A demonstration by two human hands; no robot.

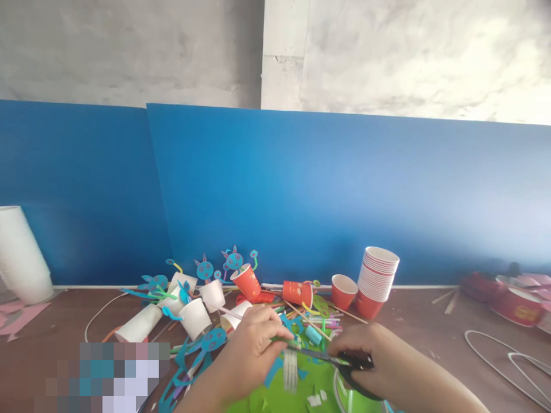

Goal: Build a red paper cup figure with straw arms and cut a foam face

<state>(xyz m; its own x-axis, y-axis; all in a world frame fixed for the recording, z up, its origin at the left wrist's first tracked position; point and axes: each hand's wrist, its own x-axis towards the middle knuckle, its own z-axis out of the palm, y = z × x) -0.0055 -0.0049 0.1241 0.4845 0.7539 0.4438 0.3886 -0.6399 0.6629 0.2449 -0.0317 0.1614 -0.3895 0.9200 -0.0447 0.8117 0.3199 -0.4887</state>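
Note:
My right hand is wrapped around the black handles of a pair of scissors, whose blades point left toward my other hand. Thumb and fingers of my left hand are pinched on a thin green piece at the blade tips; most of it is hidden. Beneath both hands lies green paper with blue scraps and a white printed label. A blue paper cutout figure lies left of my left hand, and a small blue roll sits between the hands.
White paper cups and red cups, some with blue animal faces, clutter the back. Cup stacks stand at right and far left. A white cable curves at right. A blue partition borders the brown table.

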